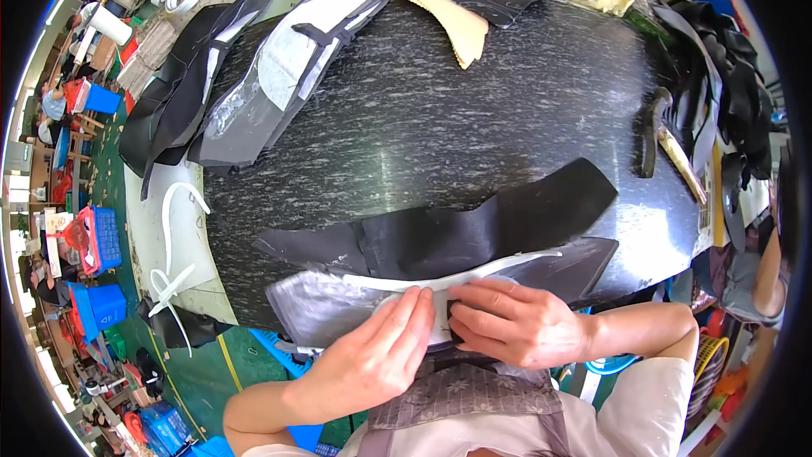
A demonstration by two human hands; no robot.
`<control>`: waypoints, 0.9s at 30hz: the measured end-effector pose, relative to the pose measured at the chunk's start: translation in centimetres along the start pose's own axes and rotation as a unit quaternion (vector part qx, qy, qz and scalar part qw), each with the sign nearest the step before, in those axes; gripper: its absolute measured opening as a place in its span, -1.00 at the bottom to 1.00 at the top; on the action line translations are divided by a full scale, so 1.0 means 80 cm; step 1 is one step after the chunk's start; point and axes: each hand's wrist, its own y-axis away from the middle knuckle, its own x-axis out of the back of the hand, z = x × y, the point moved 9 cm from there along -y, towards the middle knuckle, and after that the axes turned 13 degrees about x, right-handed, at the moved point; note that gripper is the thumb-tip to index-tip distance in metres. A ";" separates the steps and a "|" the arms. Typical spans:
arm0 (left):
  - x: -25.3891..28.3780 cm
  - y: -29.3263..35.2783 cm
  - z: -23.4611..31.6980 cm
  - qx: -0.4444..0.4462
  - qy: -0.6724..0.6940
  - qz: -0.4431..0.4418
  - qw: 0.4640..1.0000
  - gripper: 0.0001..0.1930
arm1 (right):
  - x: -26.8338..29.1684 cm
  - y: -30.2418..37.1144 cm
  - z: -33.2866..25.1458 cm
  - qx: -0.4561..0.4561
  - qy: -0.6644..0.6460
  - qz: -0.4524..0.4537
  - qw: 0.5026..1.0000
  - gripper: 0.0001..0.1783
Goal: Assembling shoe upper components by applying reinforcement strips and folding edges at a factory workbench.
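Note:
A long black leather-like piece (474,228) lies across the near part of a dark speckled slab (440,118). Under it sits a grey shiny piece (326,309) with a white strip (491,271) along its upper edge. My left hand (376,355) lies flat on the grey piece, fingers pressed down beside the strip. My right hand (512,322) rests right next to it, fingertips pinching a small black tab (450,309) at the strip. The two hands nearly touch.
A stack of black and grey cut pieces (245,85) lies at the far left of the slab. A hammer (655,131) rests at the right, near a heap of black pieces (727,76). White straps (173,245) hang at the left edge. Blue crates (101,305) stand on the floor.

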 end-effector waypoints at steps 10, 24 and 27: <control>0.008 -0.125 -0.070 0.123 0.072 0.094 0.985 -0.64 | -0.008 0.002 -0.006 -0.055 0.100 -0.021 0.993 -0.52; 0.004 -0.089 0.011 0.276 0.209 0.162 0.924 -0.50 | 0.051 0.123 0.017 -0.125 0.116 0.105 0.980 -0.54; 0.008 -0.100 0.017 0.251 0.160 0.127 0.946 -0.45 | 0.047 0.120 0.020 -0.134 0.154 0.071 0.976 -0.54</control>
